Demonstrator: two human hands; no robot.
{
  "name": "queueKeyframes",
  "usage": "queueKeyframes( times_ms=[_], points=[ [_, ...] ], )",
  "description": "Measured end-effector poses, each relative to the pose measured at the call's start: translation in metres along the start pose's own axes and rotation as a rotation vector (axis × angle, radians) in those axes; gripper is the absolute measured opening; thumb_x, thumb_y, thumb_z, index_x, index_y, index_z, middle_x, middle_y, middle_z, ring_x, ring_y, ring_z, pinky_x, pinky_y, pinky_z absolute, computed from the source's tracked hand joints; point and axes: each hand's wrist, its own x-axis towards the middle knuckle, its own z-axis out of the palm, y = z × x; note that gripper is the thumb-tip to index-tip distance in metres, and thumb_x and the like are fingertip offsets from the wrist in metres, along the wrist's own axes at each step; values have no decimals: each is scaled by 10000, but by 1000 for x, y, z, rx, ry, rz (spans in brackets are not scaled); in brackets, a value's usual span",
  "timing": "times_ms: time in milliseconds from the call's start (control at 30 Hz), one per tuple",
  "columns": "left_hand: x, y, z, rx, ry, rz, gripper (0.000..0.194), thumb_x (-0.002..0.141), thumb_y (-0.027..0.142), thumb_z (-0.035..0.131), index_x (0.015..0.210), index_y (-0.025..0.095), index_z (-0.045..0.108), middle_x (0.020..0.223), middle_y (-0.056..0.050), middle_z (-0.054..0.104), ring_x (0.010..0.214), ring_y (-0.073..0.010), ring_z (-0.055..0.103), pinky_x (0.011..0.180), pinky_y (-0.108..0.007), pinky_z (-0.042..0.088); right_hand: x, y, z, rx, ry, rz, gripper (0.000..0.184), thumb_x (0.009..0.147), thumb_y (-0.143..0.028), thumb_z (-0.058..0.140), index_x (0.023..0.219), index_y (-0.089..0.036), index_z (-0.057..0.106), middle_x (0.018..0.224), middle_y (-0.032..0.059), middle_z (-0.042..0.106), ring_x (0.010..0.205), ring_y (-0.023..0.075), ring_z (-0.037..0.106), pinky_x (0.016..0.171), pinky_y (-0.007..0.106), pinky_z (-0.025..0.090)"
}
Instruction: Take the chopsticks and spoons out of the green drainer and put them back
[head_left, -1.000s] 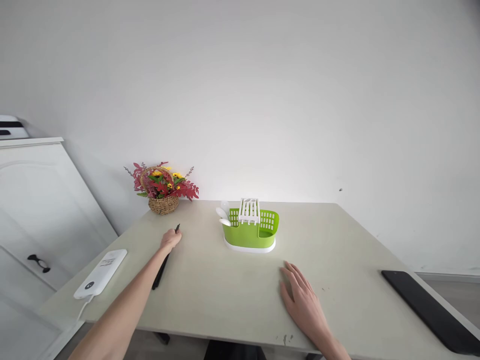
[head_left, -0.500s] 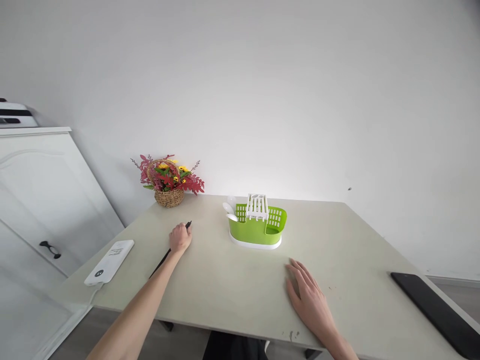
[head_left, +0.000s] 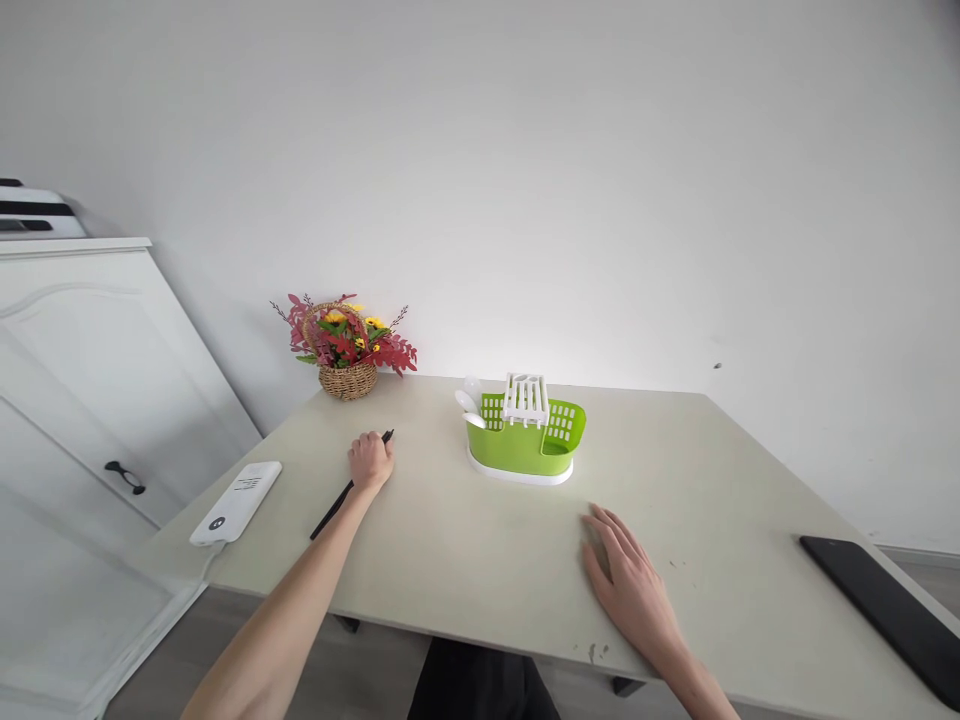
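Note:
My left hand (head_left: 370, 461) is closed around a thin black stick (head_left: 331, 511) at the left of the table. One end pokes out past the fingers, and the other runs back beside the forearm. I cannot tell if it is a single piece. To its right stands a green dish-drainer style caddy (head_left: 517, 446) on a white base, with a white slotted rack (head_left: 526, 398) on top. White spoons (head_left: 468, 404) lean out of its left end. My right hand (head_left: 627, 575) rests palm down on the table, fingers stretched out and holding nothing, in front of the caddy's right end.
A wicker basket of artificial flowers (head_left: 348, 380) stands at the back left against the wall. A white power bank (head_left: 237, 502) with a cable lies near the left edge. A black phone-like slab (head_left: 877, 610) lies at the right edge. A white cabinet (head_left: 97, 380) adjoins the left side.
The whole view has shifted slightly, with everything sitting a little higher and further right. Both hands stay in nearly the same places on the table, the left still gripping the stick.

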Motion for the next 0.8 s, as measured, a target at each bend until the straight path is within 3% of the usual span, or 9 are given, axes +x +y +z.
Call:
queueKeyframes(
  times_ms=[267, 533, 667, 800],
  points=[
    [5, -1, 0, -46, -15, -42, 325, 979, 321, 502, 1186, 124, 657, 1255, -226, 657, 1203, -376, 593, 981, -437, 456, -1, 1, 0, 16, 11, -9, 457, 1049, -414, 362, 1418, -230, 559, 1589, 62, 499, 1517, 249, 376, 1201, 484, 403],
    [5, 3, -7, -151, 36, -17, 244, 891, 275, 597, 1076, 141, 683, 1161, -224, 671, 1165, -420, 605, 984, -522, 470, -1, 3, 1, 8, 2, -10, 455, 1046, -425, 375, 1420, -235, 551, 1598, 58, 490, 1518, 253, 376, 1195, 495, 417],
    [11, 25, -30, -278, 138, 110, 267, 892, 263, 618, 1133, 155, 654, 1221, -214, 651, 1244, -420, 564, 1040, -564, 443, -1, 4, 1, 2, 4, -18, 459, 1046, -421, 377, 1424, -226, 548, 1596, 68, 492, 1515, 259, 384, 1199, 501, 415],
    [11, 70, -63, -444, 233, 339, 245, 1033, 324, 475, 1225, 228, 594, 1278, -117, 660, 1268, -272, 580, 1110, -447, 442, -1, 4, 1, 3, 6, -19, 453, 1044, -420, 387, 1426, -235, 548, 1594, 63, 494, 1515, 260, 382, 1198, 503, 417]
  ],
)
